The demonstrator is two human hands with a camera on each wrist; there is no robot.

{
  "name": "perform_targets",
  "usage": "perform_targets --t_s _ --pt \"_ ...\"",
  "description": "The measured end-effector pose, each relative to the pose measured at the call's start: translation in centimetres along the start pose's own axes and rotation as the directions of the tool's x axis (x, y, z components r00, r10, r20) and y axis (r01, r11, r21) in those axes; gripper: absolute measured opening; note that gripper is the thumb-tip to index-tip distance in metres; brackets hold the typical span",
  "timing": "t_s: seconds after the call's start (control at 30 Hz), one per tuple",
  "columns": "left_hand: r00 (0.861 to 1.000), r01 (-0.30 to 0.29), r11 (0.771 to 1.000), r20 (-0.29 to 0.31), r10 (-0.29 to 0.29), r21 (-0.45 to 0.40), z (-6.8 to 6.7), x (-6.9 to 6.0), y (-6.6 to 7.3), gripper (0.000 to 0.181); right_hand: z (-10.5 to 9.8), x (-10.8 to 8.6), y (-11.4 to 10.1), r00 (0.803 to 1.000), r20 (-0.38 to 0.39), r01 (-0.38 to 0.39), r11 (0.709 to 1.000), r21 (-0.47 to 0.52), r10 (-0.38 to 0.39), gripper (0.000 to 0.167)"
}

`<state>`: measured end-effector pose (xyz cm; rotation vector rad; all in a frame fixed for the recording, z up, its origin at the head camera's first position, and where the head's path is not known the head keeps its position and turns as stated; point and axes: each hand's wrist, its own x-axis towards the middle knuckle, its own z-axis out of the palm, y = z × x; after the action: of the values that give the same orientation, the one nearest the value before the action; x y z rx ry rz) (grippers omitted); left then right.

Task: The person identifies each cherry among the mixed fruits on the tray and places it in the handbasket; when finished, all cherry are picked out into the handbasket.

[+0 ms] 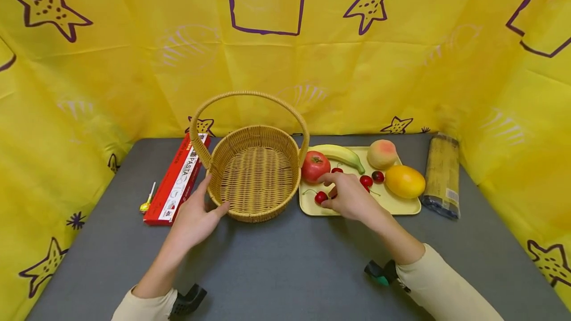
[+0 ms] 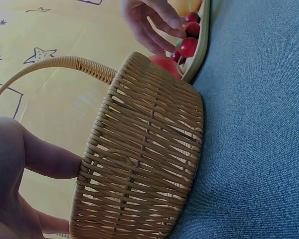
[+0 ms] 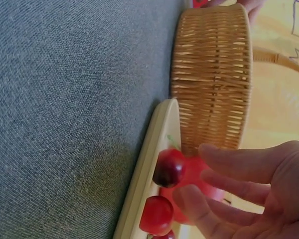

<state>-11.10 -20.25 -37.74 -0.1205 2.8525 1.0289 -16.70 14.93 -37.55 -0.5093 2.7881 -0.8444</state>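
Observation:
A wicker basket (image 1: 256, 214) with a tall arched handle stands mid-table. My left hand (image 1: 196, 219) rests at its front left, thumb and fingers spread along the rim. In the left wrist view the thumb (image 2: 55, 160) lies straight against that rim. Over the cream tray (image 1: 397, 206) my right hand (image 1: 352, 197) reaches down, thumb and fingers apart above the cherries. Nearest in the right wrist view is a dark red cherry (image 3: 170, 168); a gap shows between it and the fingertips. Another cherry (image 1: 321, 197) lies beside the thumb. A tomato (image 1: 315, 166) sits behind these fingers.
The tray also bears a banana (image 1: 341, 155), a peach (image 1: 382, 154), a yellow mango-like fruit (image 1: 405, 182) and more cherries (image 1: 366, 181). Left of the basket lie a red pasta box (image 1: 171, 187) and a lollipop (image 1: 145, 206). A plastic-wrapped dark bundle (image 1: 442, 175) lies right.

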Motion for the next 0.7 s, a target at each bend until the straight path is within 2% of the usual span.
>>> perform_targets --t_s 0.33,0.7 --pt "1.000 0.021 0.998 0.015 -0.020 -0.059 -0.08 -0.35 -0.05 0.091 0.42 0.52 -0.04 1.000 0.006 -0.006 0.998 -0.057 0.006 0.037" --pt "0.999 0.028 0.993 0.023 -0.026 -0.113 -0.10 -0.43 -0.19 0.092 0.84 0.89 -0.04 1.000 0.021 0.018 0.999 -0.046 -0.018 0.025"
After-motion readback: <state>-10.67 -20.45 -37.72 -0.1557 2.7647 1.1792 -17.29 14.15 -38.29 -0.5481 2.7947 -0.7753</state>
